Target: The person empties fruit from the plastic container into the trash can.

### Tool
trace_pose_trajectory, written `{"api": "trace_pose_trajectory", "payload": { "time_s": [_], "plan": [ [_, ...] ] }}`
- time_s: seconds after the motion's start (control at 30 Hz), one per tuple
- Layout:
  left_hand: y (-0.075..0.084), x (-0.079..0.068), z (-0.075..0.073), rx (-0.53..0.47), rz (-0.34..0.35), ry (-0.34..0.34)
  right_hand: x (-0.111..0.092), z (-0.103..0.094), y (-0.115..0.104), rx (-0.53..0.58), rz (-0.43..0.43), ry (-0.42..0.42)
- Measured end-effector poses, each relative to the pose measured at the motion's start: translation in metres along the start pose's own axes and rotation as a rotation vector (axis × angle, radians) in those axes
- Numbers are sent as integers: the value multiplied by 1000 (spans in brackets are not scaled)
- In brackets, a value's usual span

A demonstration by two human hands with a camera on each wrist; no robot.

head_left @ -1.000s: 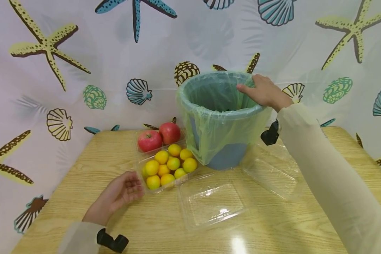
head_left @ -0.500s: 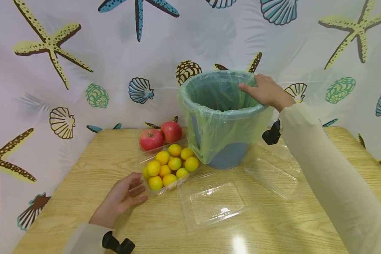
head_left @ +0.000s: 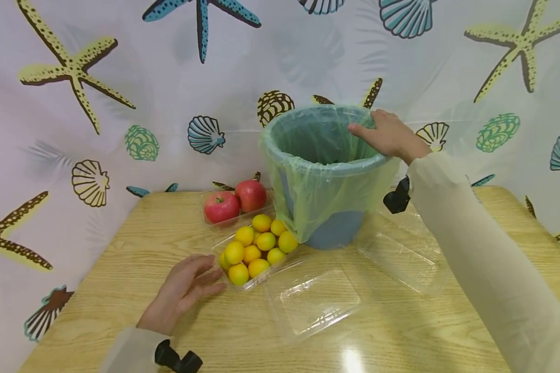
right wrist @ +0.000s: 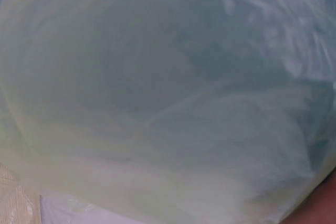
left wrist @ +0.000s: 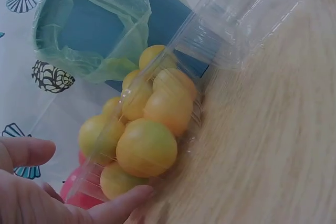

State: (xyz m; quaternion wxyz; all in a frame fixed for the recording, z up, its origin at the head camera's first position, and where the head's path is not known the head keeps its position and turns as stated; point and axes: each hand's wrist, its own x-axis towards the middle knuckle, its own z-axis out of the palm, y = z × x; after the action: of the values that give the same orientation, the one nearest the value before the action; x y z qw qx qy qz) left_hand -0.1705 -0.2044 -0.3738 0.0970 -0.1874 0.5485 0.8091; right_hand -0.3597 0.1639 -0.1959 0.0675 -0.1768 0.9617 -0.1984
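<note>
My left hand (head_left: pixel 184 290) is at the left end of a clear plastic tray (head_left: pixel 256 281), its fingers loosely extended and touching the tray's end wall. Small yellow-orange citrus fruits (head_left: pixel 266 241) are heaped in that tray. In the left wrist view, a fingertip (left wrist: pixel 139 195) lies by the tray's lower corner, near the citrus fruits (left wrist: pixel 147 148). My right hand (head_left: pixel 392 135) grips the right rim of a blue bin (head_left: pixel 333 230), thumb on the inner side. A thin green bag (head_left: pixel 326 191) lines the bin and folds over its rim; it fills most of the right wrist view.
Two red apples (head_left: pixel 221 207) sit in a clear tray behind the citrus. An empty clear tray (head_left: pixel 319 300) lies in front of the bin, touching or nearly touching the citrus tray. Another clear container (head_left: pixel 403 259) is to the bin's right. A patterned cloth (head_left: pixel 168 77) hangs behind the table.
My left hand has moved right, and the citrus tray has slid right and slightly toward me. The empty tray has turned a little. My right hand stays on the bin's rim.
</note>
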Motion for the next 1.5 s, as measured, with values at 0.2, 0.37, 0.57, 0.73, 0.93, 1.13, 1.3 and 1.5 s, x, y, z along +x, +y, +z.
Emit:
{"api": "trace_pose_trajectory", "payload": {
  "time_s": [0.2,0.37,0.57,0.73,0.93,1.13,1.3,1.5],
  "plan": [
    [-7,3,4,-28,-73,67,0,1,-1,-2,-1,3],
    [-10,5,7,11,-89,73,1,1,-1,3,-3,1],
    [-7,5,9,45,-90,67,1,-1,0,3,-2,1],
    [-4,2,11,37,-51,44,2,-3,1,6,0,0],
    [0,-2,16,22,8,14,1,-3,0,3,2,2],
    [0,-3,21,2,25,-20,1,-1,0,5,-1,2],
    [-4,-3,19,20,27,-39,2,0,0,0,-4,5],
    [-7,-3,17,22,23,-17,0,0,1,1,-1,3]
  ]
}}
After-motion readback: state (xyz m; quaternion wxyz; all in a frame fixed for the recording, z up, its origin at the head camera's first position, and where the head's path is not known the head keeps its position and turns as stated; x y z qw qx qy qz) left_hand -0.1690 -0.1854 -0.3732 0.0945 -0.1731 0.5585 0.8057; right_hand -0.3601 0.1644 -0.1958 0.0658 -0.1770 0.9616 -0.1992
